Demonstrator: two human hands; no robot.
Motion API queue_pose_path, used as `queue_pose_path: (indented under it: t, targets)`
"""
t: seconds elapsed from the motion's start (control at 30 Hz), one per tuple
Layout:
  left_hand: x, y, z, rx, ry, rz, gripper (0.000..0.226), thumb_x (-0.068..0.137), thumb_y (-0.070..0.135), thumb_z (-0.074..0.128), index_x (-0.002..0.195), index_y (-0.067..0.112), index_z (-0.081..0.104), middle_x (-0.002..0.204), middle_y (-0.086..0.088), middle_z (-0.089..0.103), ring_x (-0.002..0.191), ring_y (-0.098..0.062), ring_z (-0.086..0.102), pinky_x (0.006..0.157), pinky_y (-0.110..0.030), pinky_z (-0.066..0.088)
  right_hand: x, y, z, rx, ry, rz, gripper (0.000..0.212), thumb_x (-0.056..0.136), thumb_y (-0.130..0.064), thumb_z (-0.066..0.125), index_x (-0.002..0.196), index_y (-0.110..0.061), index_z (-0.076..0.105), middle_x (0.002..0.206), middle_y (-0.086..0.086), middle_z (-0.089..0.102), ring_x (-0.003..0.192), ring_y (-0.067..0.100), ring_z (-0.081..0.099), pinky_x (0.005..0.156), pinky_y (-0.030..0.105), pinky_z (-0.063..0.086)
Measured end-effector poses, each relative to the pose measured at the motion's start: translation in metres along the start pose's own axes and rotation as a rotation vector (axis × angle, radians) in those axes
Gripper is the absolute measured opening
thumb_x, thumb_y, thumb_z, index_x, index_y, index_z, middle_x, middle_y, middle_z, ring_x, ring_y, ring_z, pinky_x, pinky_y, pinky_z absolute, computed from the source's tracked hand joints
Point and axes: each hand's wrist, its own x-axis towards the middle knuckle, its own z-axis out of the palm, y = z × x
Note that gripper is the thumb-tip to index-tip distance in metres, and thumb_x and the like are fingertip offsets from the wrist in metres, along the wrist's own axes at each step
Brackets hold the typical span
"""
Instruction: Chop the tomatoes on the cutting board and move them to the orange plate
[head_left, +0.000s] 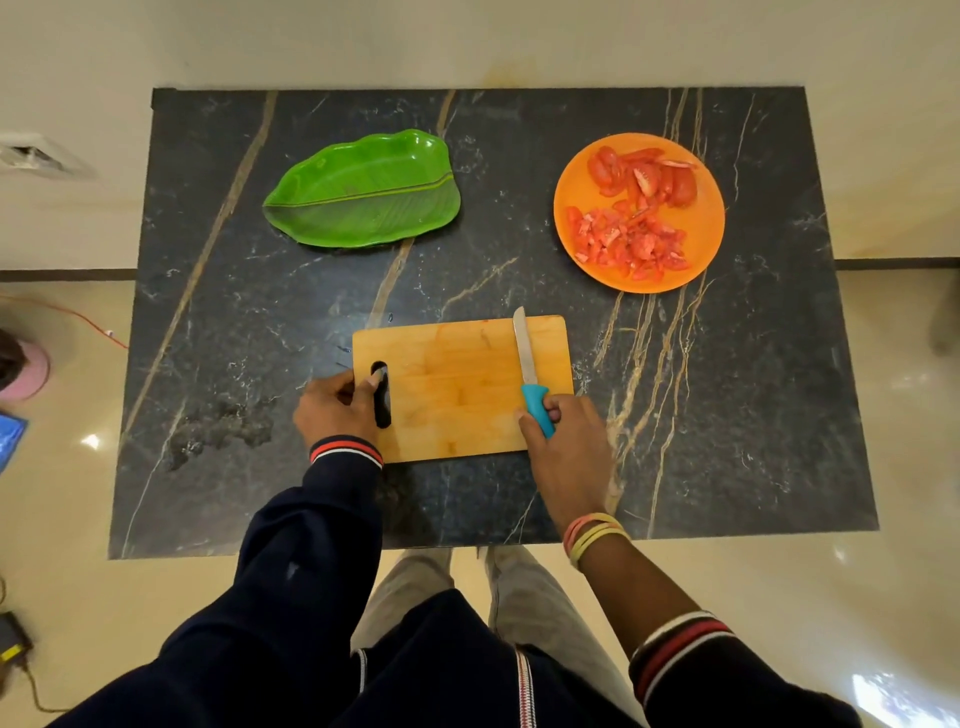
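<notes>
A wooden cutting board (457, 384) lies near the table's front edge with nothing on it but a knife (525, 353). My left hand (335, 402) grips the board's left end, a finger hooked through the handle slot. My right hand (563, 441) holds the knife's blue handle at the board's right side, the blade lying flat and pointing away from me. The orange plate (701, 218) sits at the back right and carries chopped tomato pieces (631, 241) plus several larger slices (644, 174).
A green leaf-shaped plate (363, 189) stands at the back left of the dark marble table (234, 312). A wet smear marks the table left of the board. My legs show below the table's near edge.
</notes>
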Motion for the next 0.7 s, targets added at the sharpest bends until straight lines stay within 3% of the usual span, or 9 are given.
queue_pose_path:
  t: [0.27,0.37,0.47,0.57,0.7]
  targets:
    - [0.004,-0.004,0.004,0.004,0.013,-0.010,0.017,0.082,0.027,0.073,0.088,0.012,0.074,0.070,0.004,0.062,0.059,-0.006,0.053,0.067,-0.027,0.049,0.002,0.001,0.004,-0.011,0.018,-0.004,0.035,0.090,-0.043,0.068,0.112,-0.017,0.062,0.108,-0.002,0.058,0.098,0.016,0.056,0.082,0.036,0.054]
    - [0.007,-0.011,0.011,0.034,0.030,0.033,0.023,0.086,0.033,0.065,0.098,0.013,0.069,0.091,-0.002,0.064,0.078,-0.016,0.059,0.082,-0.035,0.052,0.002,0.003,0.004,-0.023,0.017,-0.016,0.034,0.091,-0.043,0.067,0.112,-0.017,0.061,0.107,-0.002,0.058,0.097,0.017,0.057,0.081,0.037,0.055]
    - [-0.002,-0.005,0.020,0.113,0.057,0.225,0.035,0.088,0.028,0.059,0.118,0.009,0.059,0.118,-0.011,0.056,0.107,-0.025,0.053,0.095,-0.038,0.044,0.003,0.004,0.005,-0.015,0.018,-0.023,0.035,0.090,-0.044,0.067,0.111,-0.017,0.061,0.106,-0.002,0.058,0.096,0.017,0.056,0.080,0.038,0.055]
    - [-0.023,0.013,0.034,0.234,-0.095,0.441,0.043,0.092,0.029,0.057,0.131,0.011,0.049,0.135,-0.011,0.049,0.124,-0.026,0.044,0.106,-0.039,0.034,0.004,0.003,0.003,-0.029,0.021,-0.027,0.036,0.089,-0.047,0.067,0.110,-0.019,0.061,0.105,-0.003,0.058,0.095,0.017,0.056,0.076,0.034,0.052]
    - [-0.033,0.026,0.047,0.353,-0.252,0.587,0.057,0.096,0.045,0.046,0.141,0.010,0.039,0.146,-0.011,0.040,0.134,-0.025,0.036,0.112,-0.038,0.028,0.011,-0.007,-0.008,-0.165,0.091,-0.107,0.050,0.088,-0.053,0.064,0.123,-0.018,0.056,0.115,0.002,0.058,0.101,0.019,0.054,0.079,0.029,0.045]
